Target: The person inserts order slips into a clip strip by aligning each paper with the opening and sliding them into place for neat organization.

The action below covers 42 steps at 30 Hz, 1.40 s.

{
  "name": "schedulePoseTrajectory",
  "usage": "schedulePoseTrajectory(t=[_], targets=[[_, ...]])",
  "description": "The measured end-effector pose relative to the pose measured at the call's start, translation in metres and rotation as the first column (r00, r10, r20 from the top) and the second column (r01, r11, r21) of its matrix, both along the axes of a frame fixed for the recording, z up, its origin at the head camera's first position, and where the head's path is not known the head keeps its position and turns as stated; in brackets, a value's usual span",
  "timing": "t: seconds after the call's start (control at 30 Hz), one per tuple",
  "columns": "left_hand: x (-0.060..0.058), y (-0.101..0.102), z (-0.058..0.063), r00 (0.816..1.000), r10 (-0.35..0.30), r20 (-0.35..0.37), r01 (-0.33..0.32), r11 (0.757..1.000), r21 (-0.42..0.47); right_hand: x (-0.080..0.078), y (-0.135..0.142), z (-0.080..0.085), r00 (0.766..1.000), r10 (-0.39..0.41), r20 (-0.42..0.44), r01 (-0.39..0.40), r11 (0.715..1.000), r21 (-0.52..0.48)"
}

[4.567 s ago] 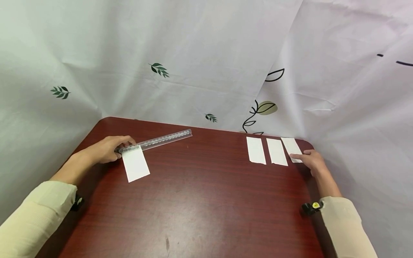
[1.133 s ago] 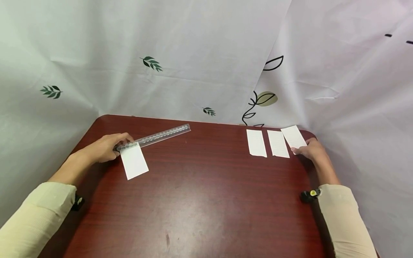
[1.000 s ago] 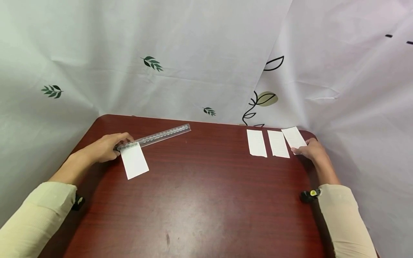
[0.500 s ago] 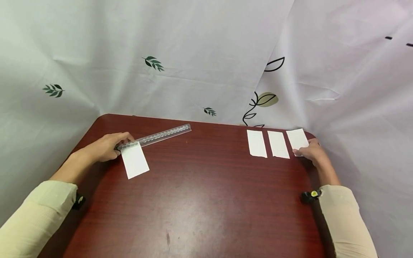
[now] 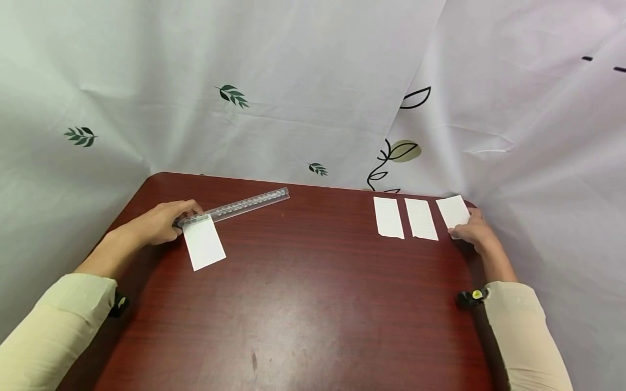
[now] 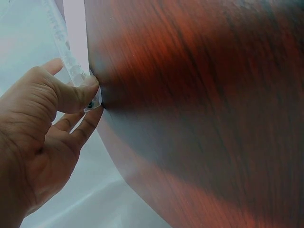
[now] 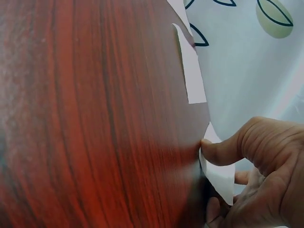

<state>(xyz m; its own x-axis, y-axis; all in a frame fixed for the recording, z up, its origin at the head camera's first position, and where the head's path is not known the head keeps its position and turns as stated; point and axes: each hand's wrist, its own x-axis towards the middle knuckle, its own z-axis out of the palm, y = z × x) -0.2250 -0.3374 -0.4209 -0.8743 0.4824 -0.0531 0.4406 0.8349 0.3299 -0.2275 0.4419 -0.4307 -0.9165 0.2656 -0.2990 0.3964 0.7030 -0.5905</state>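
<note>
On the left of the table, my left hand [image 5: 166, 222] pinches the near end of a clear plastic ruler [image 5: 251, 203], thumb on one side and fingers on the other. A white paper piece [image 5: 204, 244] lies with its top edge at the ruler. Far to the right, my right hand [image 5: 471, 228] holds a white paper strip [image 5: 451, 210] at its lower edge; in the right wrist view the thumb presses on this strip [image 7: 221, 178] and the fingers are partly hidden behind it. Two more paper strips, a middle one [image 5: 421, 219] and a left one [image 5: 388, 217], lie flat beside it.
The dark red wooden table [image 5: 293, 304] has rounded far corners. A white curtain [image 5: 303, 81] with leaf prints rises behind its far edge and along both sides.
My right hand has turned the right paper strip and shifted it slightly rightward, apart from the middle strip. The left hand, ruler and left paper stay put; the view tilted a little.
</note>
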Motion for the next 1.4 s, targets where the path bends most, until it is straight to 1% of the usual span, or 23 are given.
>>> schedulePoseTrajectory(t=[0.2, 0.4, 0.57, 0.7, 0.83, 0.87, 0.97, 1.03, 1.2, 1.4], targets=[[0.0, -0.001, 0.0, 1.0, 0.001, 0.006, -0.001, 1.0, 0.01, 0.0, 0.001, 0.001, 1.0, 0.029, -0.007, -0.029, 1.0, -0.007], [0.0, 0.0, 0.0, 1.0, 0.003, 0.005, -0.004, 1.0, 0.012, 0.005, 0.001, -0.001, 0.998, 0.03, -0.05, -0.03, 0.999, 0.013], [-0.001, 0.002, 0.001, 1.0, -0.006, 0.002, 0.006, 1.0, 0.016, 0.007, 0.001, 0.0, 0.998, 0.002, -0.062, -0.001, 1.0, 0.012], [-0.002, 0.002, 0.001, 1.0, -0.023, -0.018, 0.023, 1.0, 0.018, 0.011, -0.001, 0.003, 0.998, -0.019, -0.059, 0.021, 0.999, 0.038], [-0.003, 0.002, -0.001, 0.998, -0.039, -0.04, 0.039, 0.999, 0.006, 0.012, -0.002, 0.004, 0.996, -0.064, -0.055, 0.067, 0.996, 0.064], [-0.003, 0.002, -0.001, 0.998, -0.04, -0.042, 0.04, 0.999, 0.002, 0.012, -0.002, 0.004, 0.995, -0.079, -0.056, 0.084, 0.993, 0.082], [-0.003, 0.001, -0.001, 0.998, -0.043, -0.043, 0.043, 0.999, -0.004, 0.012, -0.001, 0.004, 0.992, -0.114, -0.061, 0.12, 0.988, 0.097], [-0.002, 0.001, -0.001, 0.998, -0.045, -0.044, 0.045, 0.999, -0.004, 0.012, 0.001, 0.005, 0.991, -0.118, -0.067, 0.125, 0.987, 0.104], [-0.002, 0.0, 0.001, 0.998, -0.048, -0.049, 0.047, 0.999, -0.003, 0.012, 0.005, 0.007, 0.989, -0.126, -0.072, 0.131, 0.988, 0.076], [-0.001, -0.001, 0.0, 0.998, -0.042, -0.036, 0.042, 0.999, -0.007, 0.012, 0.005, 0.007, 0.981, -0.175, -0.085, 0.179, 0.983, 0.038]])
